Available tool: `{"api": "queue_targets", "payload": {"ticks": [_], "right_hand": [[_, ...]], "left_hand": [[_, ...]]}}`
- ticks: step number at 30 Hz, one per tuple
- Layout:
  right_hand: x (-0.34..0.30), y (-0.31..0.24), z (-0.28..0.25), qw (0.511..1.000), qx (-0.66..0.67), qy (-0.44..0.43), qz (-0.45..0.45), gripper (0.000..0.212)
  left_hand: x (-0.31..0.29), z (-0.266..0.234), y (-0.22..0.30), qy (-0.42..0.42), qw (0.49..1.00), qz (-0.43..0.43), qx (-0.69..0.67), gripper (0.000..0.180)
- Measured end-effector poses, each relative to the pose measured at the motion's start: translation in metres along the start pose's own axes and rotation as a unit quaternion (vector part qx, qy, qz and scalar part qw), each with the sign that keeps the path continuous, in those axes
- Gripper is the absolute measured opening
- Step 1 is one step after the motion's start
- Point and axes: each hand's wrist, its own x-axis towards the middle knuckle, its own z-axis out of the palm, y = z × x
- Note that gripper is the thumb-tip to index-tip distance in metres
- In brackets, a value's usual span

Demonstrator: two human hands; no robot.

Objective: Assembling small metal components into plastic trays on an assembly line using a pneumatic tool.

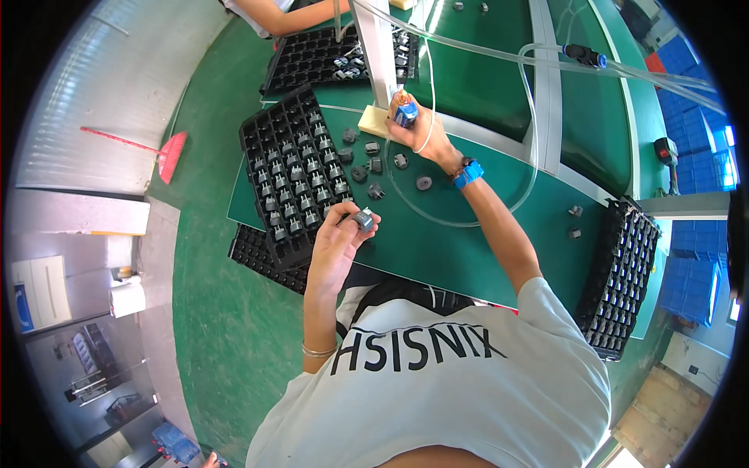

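Observation:
My left hand [337, 236] pinches a small grey plug-like part [363, 220] between thumb and fingers, near the front edge of the green table [468, 257]. Farther away, my right hand [425, 134] is wrapped round a blue hand tool [405, 115] with an orange end; its exact kind is unclear. That hand is beside a pale yellow block [374, 121] at the foot of a white post. Several loose dark grey parts [374, 165] lie between my hands. To their left rests a black tray [292, 179] with rows of pronged parts in its pockets.
A clear hose [533, 101] loops over the table on the right. Another black tray [624, 273] with parts stands at the right end. At the far left, a co-worker's arm [300, 17] reaches over a further tray [312, 58]. Blue crates [690, 288] are stacked beyond.

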Motion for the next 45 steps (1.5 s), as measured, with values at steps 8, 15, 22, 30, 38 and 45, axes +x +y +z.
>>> {"api": "queue_targets", "payload": {"ticks": [8,15,22,30,38,45], "right_hand": [[0.000,0.000,0.004,0.994,-0.103,0.008,-0.040,0.036],[0.000,0.002,0.005,0.994,-0.105,0.014,-0.041,0.037],[0.000,0.002,0.005,0.992,-0.112,0.015,-0.047,0.038],[0.000,-0.001,0.004,0.993,-0.110,0.007,-0.038,0.039],[0.011,0.005,0.000,0.997,-0.047,0.066,0.011,0.035],[0.065,0.100,-0.070,0.958,-0.207,0.191,0.047,0.044]], "left_hand": [[0.000,-0.001,-0.003,-0.005,1.000,-0.008,0.000,0.023],[0.000,0.002,-0.002,-0.005,1.000,-0.015,-0.002,0.023],[-0.002,0.000,-0.004,-0.014,0.999,-0.018,-0.023,0.024],[-0.002,-0.002,-0.007,-0.008,0.999,-0.028,-0.022,0.024],[-0.003,0.001,-0.005,-0.001,1.000,-0.022,-0.005,0.025],[-0.007,-0.007,-0.002,0.030,0.999,-0.025,-0.003,0.023]]}}
